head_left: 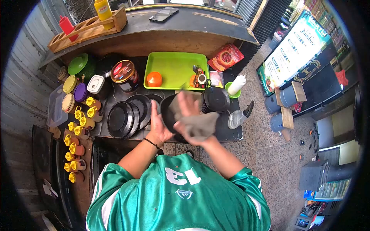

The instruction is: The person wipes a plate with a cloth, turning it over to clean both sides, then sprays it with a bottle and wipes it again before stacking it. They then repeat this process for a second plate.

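Note:
My left hand (160, 127) grips the left edge of a black plate (168, 116), tilted up in front of me. My right hand (187, 107), a little smeared by motion, holds a grey-brown cloth (198, 126) against the plate's inner side. The cloth hides much of that plate. To the left of my left hand, several black plates (120, 119) lie overlapping on the dark counter (227, 133). Right of the cloth stands a stack of black plates (216, 99).
Behind the plates lies a green tray (177, 65) with an orange bowl (154, 79) and utensils. A white squeeze bottle (236, 84) and a clear spray bottle (238, 118) stand at right. Several yellow-topped bottles (86, 122) line the left. A phone (163, 14) rests on the upper shelf.

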Motion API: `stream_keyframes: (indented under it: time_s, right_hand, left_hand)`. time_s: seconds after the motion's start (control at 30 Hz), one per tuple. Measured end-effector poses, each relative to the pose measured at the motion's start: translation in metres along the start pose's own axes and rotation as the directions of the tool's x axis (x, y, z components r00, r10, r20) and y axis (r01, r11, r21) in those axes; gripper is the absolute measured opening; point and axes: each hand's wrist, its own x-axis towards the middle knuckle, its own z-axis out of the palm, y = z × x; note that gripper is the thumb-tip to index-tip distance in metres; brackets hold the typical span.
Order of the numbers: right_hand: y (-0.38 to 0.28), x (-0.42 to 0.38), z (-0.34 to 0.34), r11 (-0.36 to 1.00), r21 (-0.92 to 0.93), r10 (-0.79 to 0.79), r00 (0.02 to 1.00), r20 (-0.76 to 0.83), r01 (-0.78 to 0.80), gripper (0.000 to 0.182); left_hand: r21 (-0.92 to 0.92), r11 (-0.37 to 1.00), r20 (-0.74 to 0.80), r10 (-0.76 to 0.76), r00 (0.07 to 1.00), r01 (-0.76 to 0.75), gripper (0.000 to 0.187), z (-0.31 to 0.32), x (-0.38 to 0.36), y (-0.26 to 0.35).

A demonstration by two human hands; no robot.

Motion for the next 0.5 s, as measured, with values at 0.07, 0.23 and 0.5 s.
stream_keyframes:
  time_s: [0.07, 0.23, 0.5]
  right_hand:
    - [-0.01, -0.001, 0.018, 0.925, -0.3, -0.195, 0.968, 0.157, 0.235, 0.097]
    - [-0.001, 0.007, 0.008, 0.832, -0.535, -0.094, 0.989, 0.118, 0.143, 0.097]
    - [-0.021, 0.037, 0.042, 0.963, 0.124, 0.268, 0.83, -0.489, -0.237, 0.084]
  left_hand:
    - [0.09, 0.996, -0.338, 0.055, 0.939, -0.025, 0.087, 0.037, -0.006, -0.006]
    - [0.19, 0.976, -0.268, -0.057, 0.962, 0.111, 0.096, 0.035, -0.011, -0.022]
    - [0.518, 0.776, 0.163, 0.323, 0.932, -0.359, 0.077, 0.056, 0.004, -0.041]
